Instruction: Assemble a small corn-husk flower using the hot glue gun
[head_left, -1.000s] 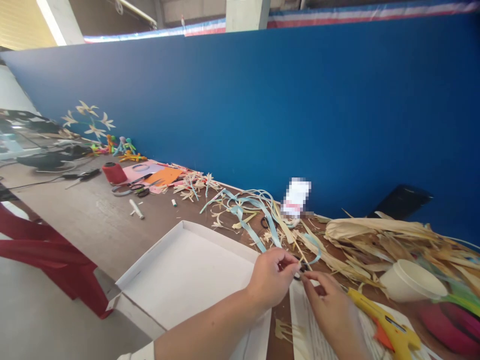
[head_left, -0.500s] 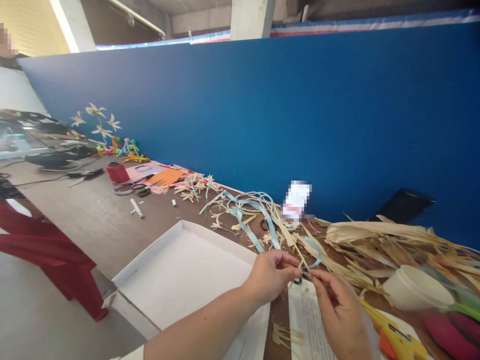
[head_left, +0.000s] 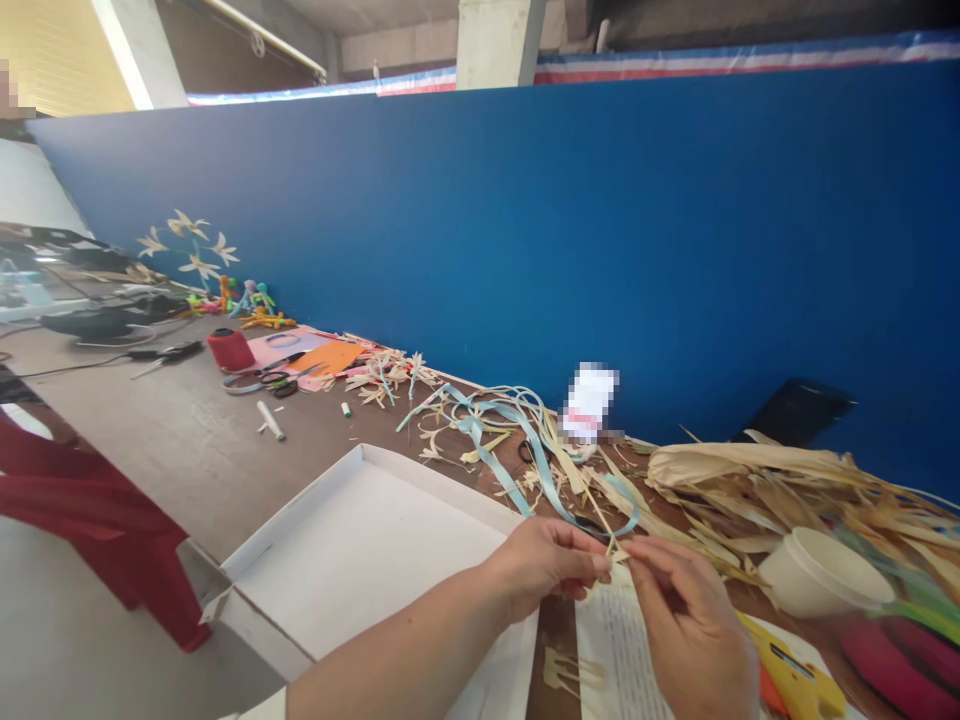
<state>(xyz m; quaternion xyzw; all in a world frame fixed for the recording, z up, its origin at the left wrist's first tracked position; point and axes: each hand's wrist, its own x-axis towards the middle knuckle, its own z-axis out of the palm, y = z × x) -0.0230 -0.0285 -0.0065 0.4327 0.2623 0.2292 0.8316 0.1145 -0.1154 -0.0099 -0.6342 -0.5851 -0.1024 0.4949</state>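
Note:
Above a printed sheet [head_left: 611, 650], my left hand [head_left: 544, 565] and my right hand [head_left: 679, 610] meet, fingertips nearly touching. Between them both pinch a small pale husk strip [head_left: 615, 552], thin and twisted at its upper end. The fingers cover much of it. Just beyond, light blue ribbon [head_left: 547, 480] loops across pale husk strips [head_left: 574, 465] and scraps. Under my left forearm lies a shallow white box lid [head_left: 360, 560]. A yellow tool [head_left: 795, 665], partly hidden, rests to the right of my right hand.
A heap of dried corn husks [head_left: 750, 470] and a cream cup [head_left: 825, 570] lie to the right. Farther left are scissors [head_left: 262, 380], red thread [head_left: 230, 349], orange paper [head_left: 326, 358] and husk flowers [head_left: 199, 245]. A blue partition [head_left: 487, 230] backs the table; a red stool [head_left: 90, 520] stands left.
Both hands have shifted slightly down and closer together. The pale husk piece shows more plainly between the fingertips. The camera view has moved a little.

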